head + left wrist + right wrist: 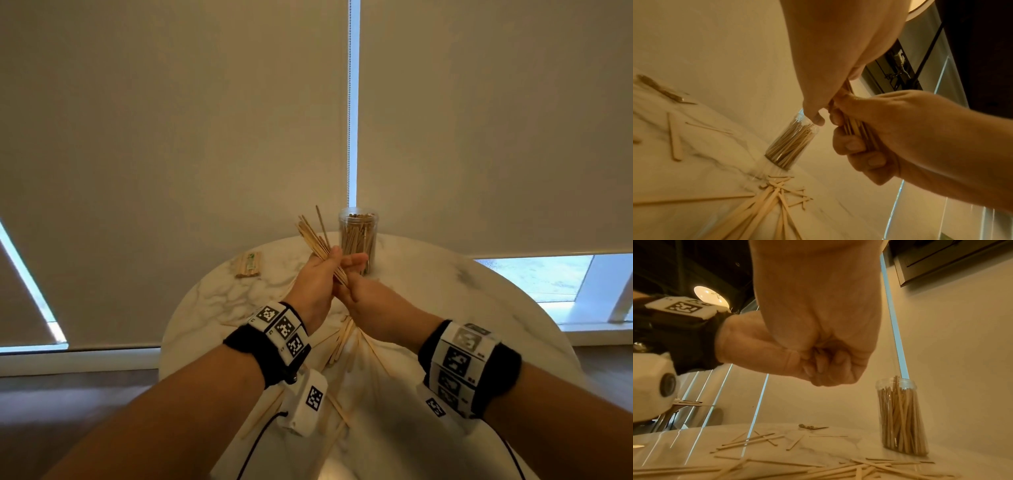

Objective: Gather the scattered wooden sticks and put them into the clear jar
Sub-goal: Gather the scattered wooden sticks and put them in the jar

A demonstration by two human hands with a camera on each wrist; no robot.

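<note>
Above the round marble table [462,287], my left hand [318,277] and right hand [359,294] hold one bundle of thin wooden sticks [313,236]. The left thumb presses the bundle's middle, and its top fans out up and to the left. My right hand [869,134] wraps its curled fingers around the lower end of the sticks [856,128]. The clear jar [358,236] stands upright just right of the bundle, open and packed with sticks. Scattered sticks [342,339] lie on the table beneath my wrists, several in a loose pile [772,194] in front of the jar [791,142].
A small wrapped packet of sticks [248,263] lies at the table's far left. Roller blinds hang close behind the table. The table edge curves away on both sides, with the floor [85,394] below at the left. A few flat wider sticks [675,138] lie apart from the pile.
</note>
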